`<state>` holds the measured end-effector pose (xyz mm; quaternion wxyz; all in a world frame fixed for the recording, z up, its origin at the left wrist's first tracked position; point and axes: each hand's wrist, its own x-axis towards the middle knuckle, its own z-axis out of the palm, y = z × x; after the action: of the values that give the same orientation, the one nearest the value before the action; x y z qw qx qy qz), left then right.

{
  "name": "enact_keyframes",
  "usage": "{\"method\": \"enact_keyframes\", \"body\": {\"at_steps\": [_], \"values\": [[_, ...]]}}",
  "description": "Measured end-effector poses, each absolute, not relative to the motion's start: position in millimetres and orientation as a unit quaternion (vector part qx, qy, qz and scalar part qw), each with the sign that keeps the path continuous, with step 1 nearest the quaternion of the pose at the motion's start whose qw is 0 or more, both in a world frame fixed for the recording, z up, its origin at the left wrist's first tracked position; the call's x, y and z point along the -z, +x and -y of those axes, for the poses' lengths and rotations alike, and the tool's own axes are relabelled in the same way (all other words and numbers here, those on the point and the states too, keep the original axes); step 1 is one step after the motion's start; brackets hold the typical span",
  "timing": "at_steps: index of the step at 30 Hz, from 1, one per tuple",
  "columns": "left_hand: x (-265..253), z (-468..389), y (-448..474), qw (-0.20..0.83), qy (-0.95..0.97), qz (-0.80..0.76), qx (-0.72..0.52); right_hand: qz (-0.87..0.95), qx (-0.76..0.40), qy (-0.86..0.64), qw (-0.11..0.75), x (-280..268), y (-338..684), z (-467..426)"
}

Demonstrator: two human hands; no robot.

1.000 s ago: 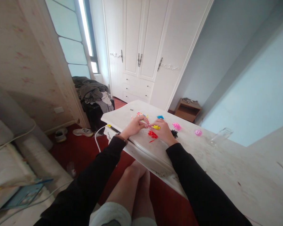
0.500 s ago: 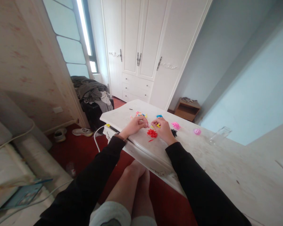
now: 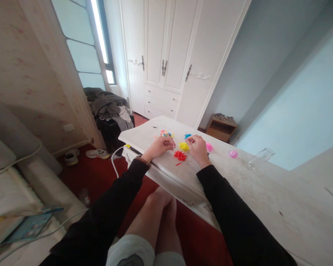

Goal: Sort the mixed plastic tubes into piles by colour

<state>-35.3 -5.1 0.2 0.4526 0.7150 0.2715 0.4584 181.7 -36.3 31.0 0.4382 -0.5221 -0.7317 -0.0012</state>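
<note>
Left hand (image 3: 162,145), pinching a tiny pale piece (image 3: 174,147), needs steadiness beside the yellow rubber-band pile (image 3: 183,146); right hand (image 3: 199,148) curls opposite, its hold unclear.

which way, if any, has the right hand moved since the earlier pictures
Yes, rightward: the right hand now covers less of the yellow pile than before.

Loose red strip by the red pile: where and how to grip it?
Probably pinch the strip by its left end, coming from the near side: it is thin, lies on that side of the red pile, and that end points away.
</note>
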Motion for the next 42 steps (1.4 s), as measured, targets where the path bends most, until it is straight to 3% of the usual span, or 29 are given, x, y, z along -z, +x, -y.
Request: {"method": "enact_keyframes", "body": {"at_steps": [9,15,22,31,36,39,42], "values": [[-3.7,5.7,-36.7,0.389,0.738,-0.288,-0.47,0.705,0.037,-0.596,0.382,-20.3,198.8,25.1],[3.0,1.7,-34.4,0.439,0.705,-0.29,-0.475,0.747,-0.002,-0.51,0.426,-31.3,185.4,36.2],[3.7,1.8,-34.9,0.459,0.697,-0.269,-0.481,0.843,-0.092,-0.393,0.354,-37.4,163.2,51.1],[1.9,6.0,-34.7,0.461,0.701,-0.261,-0.478,0.844,-0.098,-0.388,0.357,-33.1,160.3,51.7],[0.4,7.0,-34.3,0.467,0.691,-0.26,-0.487,0.795,-0.065,-0.446,0.406,-43.5,173.8,45.6],[-1.1,7.5,-34.3,0.469,0.686,-0.264,-0.489,0.697,-0.03,-0.539,0.472,-55.1,208.0,37.3],[-2.2,7.9,-34.3,0.462,0.695,-0.269,-0.481,0.615,-0.004,-0.623,0.484,-57.6,253.8,30.0]]}}
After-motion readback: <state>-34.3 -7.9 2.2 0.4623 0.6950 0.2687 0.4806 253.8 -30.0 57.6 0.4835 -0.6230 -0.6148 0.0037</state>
